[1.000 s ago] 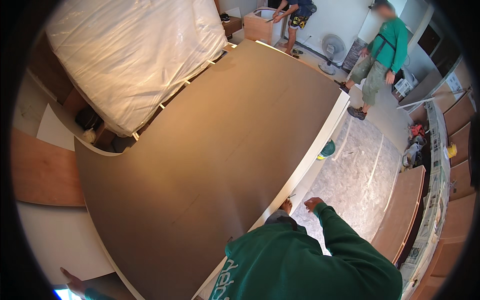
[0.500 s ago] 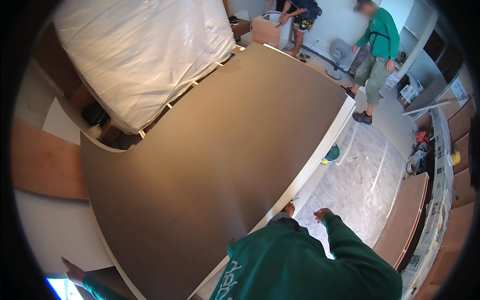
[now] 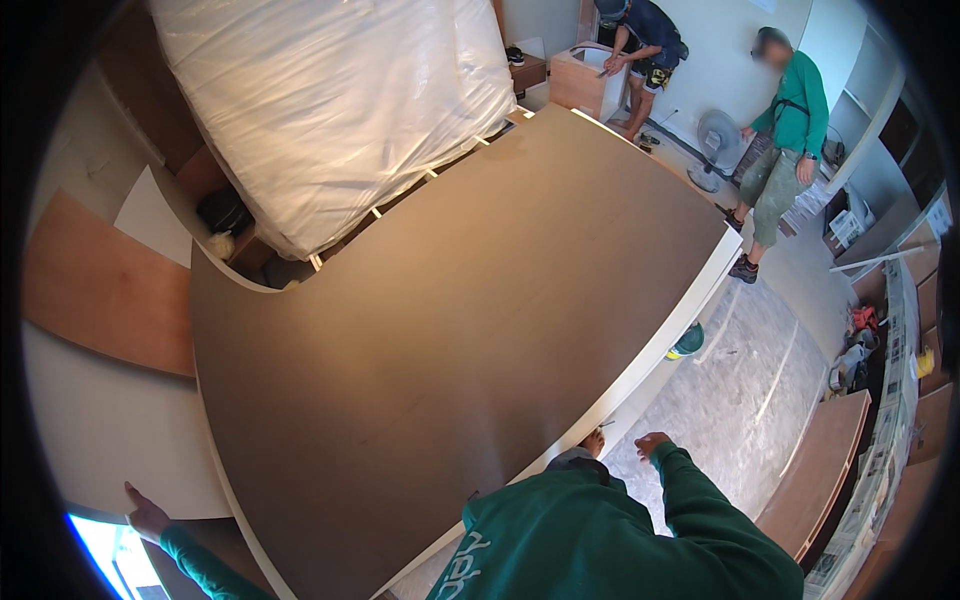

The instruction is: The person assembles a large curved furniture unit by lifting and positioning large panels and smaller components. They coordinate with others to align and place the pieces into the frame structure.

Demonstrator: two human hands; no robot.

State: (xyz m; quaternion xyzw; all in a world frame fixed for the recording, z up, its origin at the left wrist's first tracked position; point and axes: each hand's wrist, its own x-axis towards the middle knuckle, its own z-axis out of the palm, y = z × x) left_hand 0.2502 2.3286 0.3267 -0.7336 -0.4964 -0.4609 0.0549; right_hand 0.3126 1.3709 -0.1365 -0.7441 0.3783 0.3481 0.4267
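A large brown panel point(image 3: 470, 290) with pale edges lies in front of me and spans the middle of the view. My left hand point(image 3: 148, 515) is out at the lower left, beyond the panel's near-left edge, with its index finger stretched out and nothing seen in it. Near the panel's right edge, above the grey floor sheeting point(image 3: 735, 400), hangs my right hand point(image 3: 653, 446). Its fingers are loosely bent and apart from the panel, and I see nothing in them. Both sleeves are green. A small dark mark point(image 3: 473, 495) sits on the panel near my chest.
A plastic-wrapped mattress-like slab point(image 3: 340, 110) leans behind the panel. Two people stand at the back, one in green point(image 3: 800, 110), one bending by a wooden box point(image 3: 590, 80). A fan point(image 3: 718, 140), a green bucket point(image 3: 687, 340) and a wooden board point(image 3: 820, 470) are on the right.
The whole view has shifted, so the panel and room sit further right and slightly lower. My right hand's fingers look more bent. At the back, the person by the box shows more fully.
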